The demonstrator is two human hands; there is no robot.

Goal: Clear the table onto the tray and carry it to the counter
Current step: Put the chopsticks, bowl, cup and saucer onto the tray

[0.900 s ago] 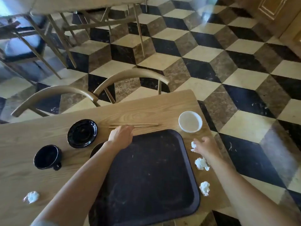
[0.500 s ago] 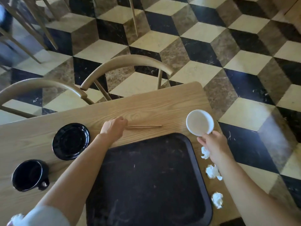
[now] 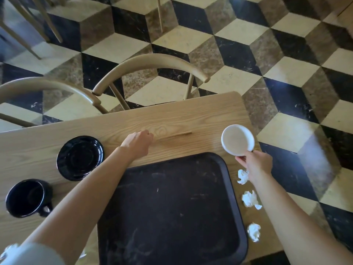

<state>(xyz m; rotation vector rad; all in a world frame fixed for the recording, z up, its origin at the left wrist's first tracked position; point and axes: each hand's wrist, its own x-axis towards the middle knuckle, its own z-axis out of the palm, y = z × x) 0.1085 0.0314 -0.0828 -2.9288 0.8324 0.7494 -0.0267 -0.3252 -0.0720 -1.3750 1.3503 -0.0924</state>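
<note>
The right hand (image 3: 257, 165) pinches the near rim of a small white bowl (image 3: 237, 140), thumb and fingers closed on its edge, with the bowl tilted so its hollow faces up toward the camera, just past the far right corner of the dark tray (image 3: 172, 207). The left hand (image 3: 138, 142) lies knuckles-up on the wooden table (image 3: 191, 115), fingers curled at the near end of the chopsticks (image 3: 174, 135), which stretch away from the fingertips toward the right; whether they are actually gripped cannot be told. The tray lies flat on the table between the two forearms, nearer the body than both hands. Left of the left wrist sits a black saucer (image 3: 80, 158), and further left and nearer, a black mug (image 3: 27, 197). Just below the right hand's heel lies one crumpled napkin (image 3: 242, 176), with two more (image 3: 249, 199) (image 3: 254, 232) strung along the tray's right edge beside the right forearm.
</note>
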